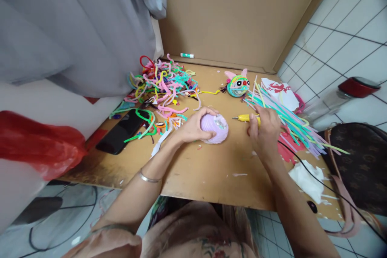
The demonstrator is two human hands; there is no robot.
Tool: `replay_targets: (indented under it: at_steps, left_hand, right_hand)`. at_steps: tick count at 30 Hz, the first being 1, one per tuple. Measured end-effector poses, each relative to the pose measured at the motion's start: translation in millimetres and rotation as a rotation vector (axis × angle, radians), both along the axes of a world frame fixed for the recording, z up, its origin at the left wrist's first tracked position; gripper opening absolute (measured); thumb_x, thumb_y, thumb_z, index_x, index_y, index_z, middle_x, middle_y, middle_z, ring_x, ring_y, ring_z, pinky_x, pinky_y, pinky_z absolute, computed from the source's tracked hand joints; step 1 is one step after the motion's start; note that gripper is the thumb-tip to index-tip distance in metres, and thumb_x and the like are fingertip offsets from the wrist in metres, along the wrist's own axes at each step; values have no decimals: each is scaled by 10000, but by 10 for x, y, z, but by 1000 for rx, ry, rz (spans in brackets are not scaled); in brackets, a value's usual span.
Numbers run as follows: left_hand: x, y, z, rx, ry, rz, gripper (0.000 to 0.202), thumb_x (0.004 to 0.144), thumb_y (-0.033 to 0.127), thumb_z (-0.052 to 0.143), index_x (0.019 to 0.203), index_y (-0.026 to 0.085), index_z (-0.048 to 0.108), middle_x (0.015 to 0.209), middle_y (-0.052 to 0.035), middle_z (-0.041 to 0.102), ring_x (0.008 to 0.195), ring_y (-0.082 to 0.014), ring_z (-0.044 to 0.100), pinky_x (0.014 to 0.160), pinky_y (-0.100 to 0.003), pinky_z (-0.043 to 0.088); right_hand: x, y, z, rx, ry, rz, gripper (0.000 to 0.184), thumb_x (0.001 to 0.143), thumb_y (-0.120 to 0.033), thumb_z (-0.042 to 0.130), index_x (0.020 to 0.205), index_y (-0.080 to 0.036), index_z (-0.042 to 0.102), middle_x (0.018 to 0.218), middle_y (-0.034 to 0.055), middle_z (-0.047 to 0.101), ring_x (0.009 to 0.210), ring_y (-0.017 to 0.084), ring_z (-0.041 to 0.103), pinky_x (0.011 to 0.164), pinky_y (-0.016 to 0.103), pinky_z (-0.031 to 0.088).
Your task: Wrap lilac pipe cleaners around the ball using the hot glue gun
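In the head view, my left hand (201, 125) wraps round a rounded body wound with lilac pipe cleaners (218, 134). A pale, shiny patch shows at its upper right, where the winding leaves a gap. To the right, my right hand (264, 131) grips a yellow glue gun (244, 117) with a black cord. Its metal nozzle points left toward the lilac body, a short way apart from it. Behind them stands a finished-looking animal figure (238, 85) in wound green and yellow, with pink ears, eyes and a red nose.
Tangled pipe cleaners (165, 80) heap at the back left, near a black phone (122, 131) and a glue stick (187, 55). Straight pipe cleaners (281, 113) lie right, beside a white tissue (308, 179), a clear bottle (329, 100) and a brown bag (356, 165). The cord (320, 181) crosses the right side.
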State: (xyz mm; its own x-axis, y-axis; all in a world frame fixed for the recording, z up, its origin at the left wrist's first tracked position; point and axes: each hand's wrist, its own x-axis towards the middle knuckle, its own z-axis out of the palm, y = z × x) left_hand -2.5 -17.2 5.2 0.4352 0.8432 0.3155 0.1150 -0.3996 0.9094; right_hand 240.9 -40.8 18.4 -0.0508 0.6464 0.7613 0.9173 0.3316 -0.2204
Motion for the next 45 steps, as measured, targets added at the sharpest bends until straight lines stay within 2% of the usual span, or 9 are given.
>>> replay_targets:
  at_steps: [2, 5, 7, 10, 15, 21, 30, 37, 45]
  left_hand:
    - [2, -14, 23, -2, 13, 7, 530, 581, 272, 778, 1038, 179, 526, 1285, -136, 613, 1226, -295, 580, 1089, -457, 420]
    - [2, -23, 42, -2, 46, 36, 549, 565, 276, 765, 1052, 181, 528, 1253, -105, 623, 1177, -287, 593, 1063, -442, 440]
    - [0, -21, 41, 1, 57, 49, 557, 560, 269, 762, 1061, 187, 532, 1241, -89, 625, 1153, -276, 596, 1047, -431, 448]
    - [0, -16, 30, -8, 30, 39, 542, 570, 266, 771, 1054, 193, 538, 1254, -93, 617, 1174, -276, 587, 1046, -430, 448]
    - [-5, -8, 21, -8, -13, 5, 528, 581, 248, 770, 1049, 181, 536, 1253, -123, 614, 1196, -283, 587, 1065, -452, 441]
    - [-17, 6, 8, 10, -12, 0, 520, 581, 248, 778, 1037, 194, 534, 1272, -122, 620, 1210, -284, 587, 1077, -464, 428]
    - [-25, 4, 0, 14, 7, 2, 524, 584, 242, 788, 1040, 194, 535, 1297, -132, 606, 1228, -287, 576, 1099, -476, 408]
    - [-21, 9, 4, 24, -39, -42, 512, 605, 241, 784, 1042, 194, 523, 1288, -127, 613, 1238, -280, 575, 1089, -459, 420]
    - [-38, 16, -2, 38, -33, -54, 512, 606, 240, 791, 1046, 195, 533, 1281, -122, 612, 1251, -286, 564, 1090, -470, 417]
  right_hand:
    - [-216, -122, 241, 26, -35, 249, 318, 980, -288, 442, 1225, -215, 630, 1012, 111, 683, 937, 238, 619, 837, 388, 491]
    - [-446, -191, 462, 25, -155, 437, 278, 975, -279, 491, 1172, -237, 682, 945, 82, 693, 873, 209, 625, 795, 353, 503]
    - [-503, -173, 502, -12, -177, 484, 243, 974, -258, 494, 1052, -228, 722, 855, 69, 684, 806, 194, 617, 733, 332, 502]
    - [-476, -126, 463, -72, -111, 534, 228, 967, -218, 499, 913, -212, 721, 804, 56, 677, 756, 173, 615, 681, 304, 494]
    - [-393, -84, 337, -56, -3, 519, 188, 943, -176, 505, 856, -207, 669, 770, 33, 663, 726, 160, 614, 668, 292, 469]
    - [-372, -56, 221, -81, -20, 533, 157, 939, -142, 506, 881, -196, 641, 789, 31, 671, 715, 148, 624, 650, 269, 472]
    - [-332, -70, 190, -154, 30, 555, 203, 954, -179, 500, 919, -211, 697, 861, 41, 650, 781, 153, 617, 695, 286, 485]
    - [-319, -36, 130, -92, -11, 624, 273, 951, -119, 464, 959, -229, 713, 792, 27, 596, 726, 140, 573, 632, 265, 441]
    - [-326, -28, 95, -66, -85, 576, 271, 965, -137, 459, 934, -217, 716, 782, 36, 586, 725, 150, 549, 627, 274, 412]
